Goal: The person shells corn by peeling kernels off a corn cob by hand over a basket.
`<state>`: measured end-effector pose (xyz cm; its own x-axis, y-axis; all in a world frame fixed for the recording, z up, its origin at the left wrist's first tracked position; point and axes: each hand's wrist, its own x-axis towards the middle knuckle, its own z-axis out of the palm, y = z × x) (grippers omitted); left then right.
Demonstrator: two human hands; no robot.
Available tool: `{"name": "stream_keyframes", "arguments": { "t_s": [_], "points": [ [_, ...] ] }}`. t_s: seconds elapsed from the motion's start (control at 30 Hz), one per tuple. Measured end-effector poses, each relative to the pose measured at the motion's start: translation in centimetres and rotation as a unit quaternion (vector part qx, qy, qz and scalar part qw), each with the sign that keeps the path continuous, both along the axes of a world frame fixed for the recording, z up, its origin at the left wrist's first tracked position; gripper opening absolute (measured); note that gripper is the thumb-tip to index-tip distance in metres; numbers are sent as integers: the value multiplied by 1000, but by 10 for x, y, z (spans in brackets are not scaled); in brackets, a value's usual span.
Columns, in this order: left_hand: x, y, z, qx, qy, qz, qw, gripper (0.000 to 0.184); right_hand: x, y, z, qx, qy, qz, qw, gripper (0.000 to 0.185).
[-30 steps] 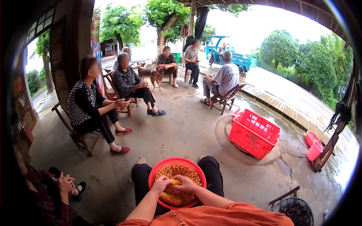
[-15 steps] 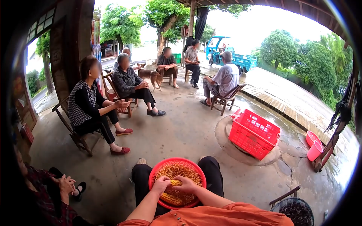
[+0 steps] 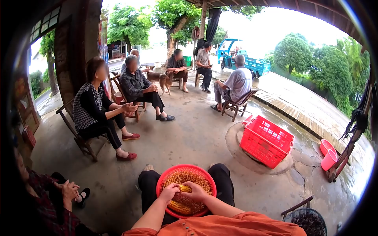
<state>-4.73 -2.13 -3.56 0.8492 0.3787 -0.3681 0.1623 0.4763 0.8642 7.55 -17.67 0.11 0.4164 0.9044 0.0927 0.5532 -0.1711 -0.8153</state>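
On my lap rests a round red plastic basket point(image 3: 160, 181) with loose yellow-brown corn kernels point(image 3: 188, 176) in it. Above the kernels, my left hand point(image 3: 169, 192) and my right hand point(image 3: 195, 192) are closed around a yellow corn cob point(image 3: 185, 188), one at each end. Part of the cob is hidden by the fingers. Lower in the basket, beneath my hands, lies more corn on the cob point(image 3: 179, 207), against the near wall.
Several people sit on chairs around the concrete floor point(image 3: 185, 137), with a dog point(image 3: 159, 80) among them. Red crates point(image 3: 267, 141) stand ahead right, near a pink bucket point(image 3: 329, 159). A dark-filled basket point(image 3: 307, 222) is close on my right. A blue three-wheeled truck point(image 3: 244, 59) is parked beyond.
My hands stay on the cob, with only a slight shift of the fingers. The whole view has moved a little. A seated person at the back has turned their head.
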Motion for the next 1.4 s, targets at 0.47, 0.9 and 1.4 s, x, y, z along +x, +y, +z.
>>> {"name": "stream_keyframes", "arguments": {
  "t_s": [0.47,0.9,1.4],
  "points": [
    [0,-7,9,27,3,25,999,19,-9,-2,9,56,-79,7,995,54],
    [2,-5,0,45,-17,29,998,17,-7,-1,2,43,-114,27,992,50],
    [3,-2,-21,187,13,13,982,26,-15,-2,6,46,-113,33,992,52]
  ]
}}
